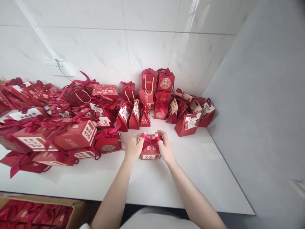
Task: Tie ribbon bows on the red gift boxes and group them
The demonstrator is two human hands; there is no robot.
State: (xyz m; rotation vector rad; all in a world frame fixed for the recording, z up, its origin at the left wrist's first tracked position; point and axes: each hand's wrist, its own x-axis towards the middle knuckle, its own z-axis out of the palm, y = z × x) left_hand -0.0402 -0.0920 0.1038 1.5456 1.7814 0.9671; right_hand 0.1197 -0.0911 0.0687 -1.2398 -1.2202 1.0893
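In the head view, both bare forearms reach forward from the bottom edge over the white worktop, slanting inward so that the hands face each other across one red box. The box sits on the worktop between them, near the middle of the view, its white-labelled side toward the person. The left forearm leans up and to the right, the right forearm up and to the left at a flatter slant. The left hand is at the box's left edge, thumb forward, its thumb and fingers closed on the left side of the ribbon. The right hand mirrors it, thumb pressed on the ribbon's right side, the other fingers curled behind the thumb toward the far edge. The ribbon forms a bow between the two thumbs. Just beyond the hands, upright triangular packs stand in a row, with small stacked boxes behind. A heap of ribboned boxes fills the worktop's left side, and a carton of more red packs shows at lower left.
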